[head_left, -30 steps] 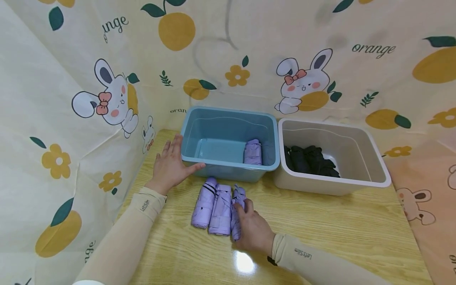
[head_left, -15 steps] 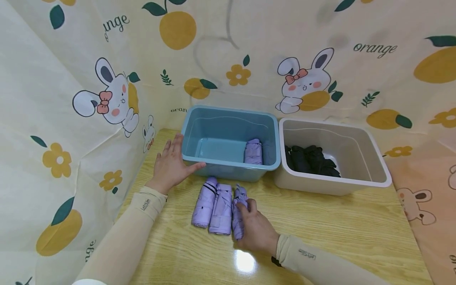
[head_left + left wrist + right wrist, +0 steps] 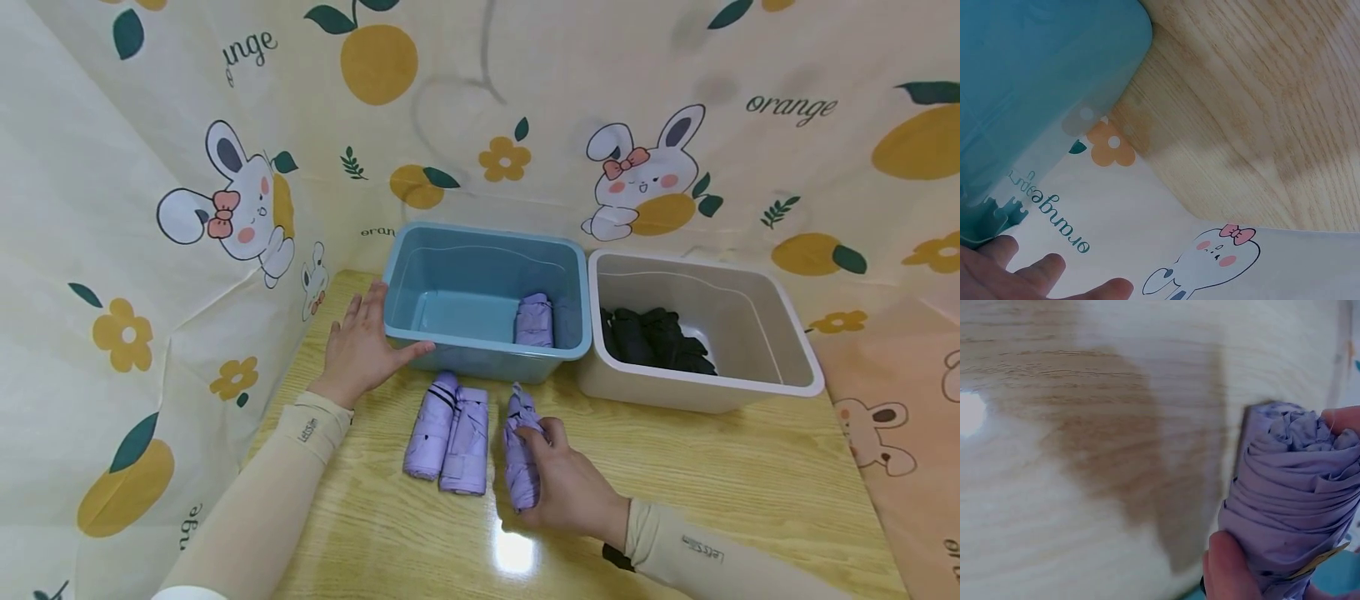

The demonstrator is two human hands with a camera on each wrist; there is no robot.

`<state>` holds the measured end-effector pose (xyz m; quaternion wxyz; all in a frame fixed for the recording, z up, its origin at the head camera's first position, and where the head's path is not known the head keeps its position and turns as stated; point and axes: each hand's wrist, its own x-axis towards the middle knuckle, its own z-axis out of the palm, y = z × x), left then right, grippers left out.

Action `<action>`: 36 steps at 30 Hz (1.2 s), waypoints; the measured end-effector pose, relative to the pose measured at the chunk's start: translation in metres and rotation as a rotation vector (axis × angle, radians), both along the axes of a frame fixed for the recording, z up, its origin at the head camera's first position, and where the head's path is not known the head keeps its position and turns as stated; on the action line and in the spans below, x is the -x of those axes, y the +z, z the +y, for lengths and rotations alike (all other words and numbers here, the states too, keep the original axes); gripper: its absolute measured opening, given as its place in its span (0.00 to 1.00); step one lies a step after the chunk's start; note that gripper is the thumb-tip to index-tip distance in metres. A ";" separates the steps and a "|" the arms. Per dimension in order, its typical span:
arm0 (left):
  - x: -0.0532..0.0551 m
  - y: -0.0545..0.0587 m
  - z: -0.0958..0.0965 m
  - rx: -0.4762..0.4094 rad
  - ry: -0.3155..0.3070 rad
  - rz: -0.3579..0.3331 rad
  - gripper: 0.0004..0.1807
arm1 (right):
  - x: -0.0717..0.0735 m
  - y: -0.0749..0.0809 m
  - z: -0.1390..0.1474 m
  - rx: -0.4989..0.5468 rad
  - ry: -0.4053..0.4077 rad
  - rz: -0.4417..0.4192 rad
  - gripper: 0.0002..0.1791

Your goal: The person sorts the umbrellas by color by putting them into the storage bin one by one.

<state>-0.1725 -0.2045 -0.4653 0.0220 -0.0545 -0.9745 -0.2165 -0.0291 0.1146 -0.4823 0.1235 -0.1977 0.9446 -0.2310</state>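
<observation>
My right hand (image 3: 573,483) grips a folded purple umbrella (image 3: 521,454), thumb and fingers on either side of it. The right wrist view shows the pleated cloth of this purple umbrella (image 3: 1291,494) and its crumpled end. To its left, two more purple umbrellas (image 3: 430,429) (image 3: 465,442) lie side by side on the table. My left hand (image 3: 363,350) rests with spread fingers against the left front corner of the blue bin (image 3: 480,362); some of its fingers (image 3: 1054,269) show at the bin's edge in the left wrist view. Inside that bin lies another purple umbrella (image 3: 534,321).
A beige bin (image 3: 675,392) stands right beside the blue one and holds black folded cloth items (image 3: 652,337). Both bins stand against a printed cloth backdrop (image 3: 540,83). The wooden table (image 3: 712,467) extends in front of them.
My right hand has moved right with the umbrella, opening a gap between it and the two others. My left hand has stayed at the blue bin's corner.
</observation>
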 end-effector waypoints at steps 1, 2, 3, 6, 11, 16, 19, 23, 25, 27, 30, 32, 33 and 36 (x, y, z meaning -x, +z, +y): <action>0.000 0.000 0.000 -0.001 0.000 0.000 0.70 | -0.002 0.007 0.002 0.003 0.004 -0.008 0.59; 0.000 0.000 0.000 0.000 0.001 0.001 0.70 | -0.003 0.013 0.003 0.008 0.008 -0.018 0.59; 0.000 0.000 0.000 0.000 0.001 0.001 0.70 | -0.004 0.020 0.005 0.011 0.011 -0.028 0.59; 0.000 -0.001 -0.001 -0.004 0.001 0.002 0.71 | -0.007 0.040 0.009 0.018 0.024 -0.053 0.60; 0.000 -0.001 -0.001 -0.003 0.001 -0.002 0.71 | -0.011 0.068 0.016 0.028 0.048 -0.092 0.60; 0.000 -0.002 -0.003 -0.001 0.004 -0.007 0.71 | -0.013 0.091 0.020 0.040 0.067 -0.098 0.59; 0.000 -0.003 -0.003 0.006 0.001 0.007 0.71 | -0.012 0.105 0.022 0.061 0.074 -0.095 0.59; 0.000 -0.004 -0.004 0.014 0.000 0.025 0.71 | -0.007 0.121 0.024 0.086 0.098 -0.059 0.58; 0.001 -0.004 -0.004 0.012 0.002 0.023 0.71 | -0.003 0.129 0.025 0.096 0.109 -0.050 0.58; 0.001 -0.004 -0.004 0.010 0.004 0.016 0.71 | 0.003 0.136 0.026 0.107 0.113 -0.048 0.58; 0.001 -0.003 -0.002 0.007 0.003 0.012 0.71 | 0.013 0.146 0.027 0.103 0.111 -0.051 0.57; 0.000 -0.003 -0.002 0.007 0.004 0.012 0.71 | 0.021 0.152 0.027 0.098 0.112 -0.060 0.56; 0.000 -0.003 -0.002 0.007 0.005 0.013 0.71 | 0.026 0.155 0.027 0.095 0.111 -0.072 0.55; 0.000 -0.002 0.000 0.002 0.002 0.012 0.71 | 0.041 0.164 0.028 0.089 0.114 -0.091 0.55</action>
